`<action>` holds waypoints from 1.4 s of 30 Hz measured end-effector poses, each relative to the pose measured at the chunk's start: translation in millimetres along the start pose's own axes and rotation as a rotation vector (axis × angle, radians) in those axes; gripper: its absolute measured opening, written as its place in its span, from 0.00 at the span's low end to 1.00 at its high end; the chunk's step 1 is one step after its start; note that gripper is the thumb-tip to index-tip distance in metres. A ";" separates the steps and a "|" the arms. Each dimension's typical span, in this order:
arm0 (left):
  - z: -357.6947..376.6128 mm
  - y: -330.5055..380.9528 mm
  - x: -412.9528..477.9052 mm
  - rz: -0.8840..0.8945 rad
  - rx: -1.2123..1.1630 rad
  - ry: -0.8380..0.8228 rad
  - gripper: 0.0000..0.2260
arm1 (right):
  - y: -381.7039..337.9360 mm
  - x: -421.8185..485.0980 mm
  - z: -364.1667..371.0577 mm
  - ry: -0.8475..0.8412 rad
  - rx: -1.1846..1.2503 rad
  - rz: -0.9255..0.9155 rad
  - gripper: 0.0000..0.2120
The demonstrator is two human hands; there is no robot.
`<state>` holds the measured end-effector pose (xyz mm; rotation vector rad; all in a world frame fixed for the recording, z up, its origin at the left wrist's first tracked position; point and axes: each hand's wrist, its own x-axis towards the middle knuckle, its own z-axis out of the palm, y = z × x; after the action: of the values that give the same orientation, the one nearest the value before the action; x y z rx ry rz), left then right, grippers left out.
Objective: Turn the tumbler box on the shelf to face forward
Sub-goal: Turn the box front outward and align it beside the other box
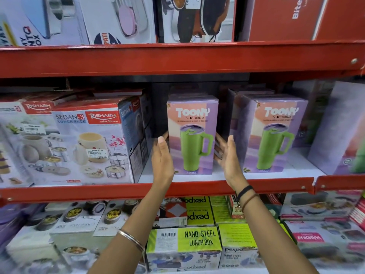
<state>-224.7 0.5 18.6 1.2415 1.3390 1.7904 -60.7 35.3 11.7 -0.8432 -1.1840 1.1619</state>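
Observation:
A purple and pink Toony tumbler box [192,135] with a green mug printed on it stands upright on the middle shelf [177,187], its printed front toward me. My left hand [163,157] lies flat against the box's left side, fingers reaching behind the edge. My right hand [227,155] is just off the box's right side with fingers spread, barely touching or slightly apart; I cannot tell which.
A second Toony tumbler box [274,135] stands to the right, another purple box [341,131] beyond it. Rishabh lunch pack boxes [92,143] fill the left of the shelf. A red shelf beam [177,60] runs overhead. Nano Steel lunch boxes [185,246] sit on the shelf below.

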 end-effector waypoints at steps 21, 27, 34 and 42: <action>-24.6 2.7 -43.3 0.017 -0.026 -0.197 0.42 | -6.4 -62.2 1.2 0.173 0.019 -0.074 0.22; -29.9 6.2 -53.6 0.014 0.007 -0.224 0.33 | -9.4 -75.2 3.7 0.176 0.007 -0.086 0.22; 3.1 17.8 -89.1 0.348 0.050 0.044 0.21 | -9.7 -82.0 -13.0 0.249 -0.026 -0.163 0.25; 96.0 35.7 -115.1 0.452 -0.048 -0.143 0.17 | -48.4 -62.8 -103.2 0.496 0.028 -0.235 0.23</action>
<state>-88.0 -70.6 20.0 1.7123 0.9824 1.9671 52.1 -29.0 19.8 -0.8808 -0.8268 0.7192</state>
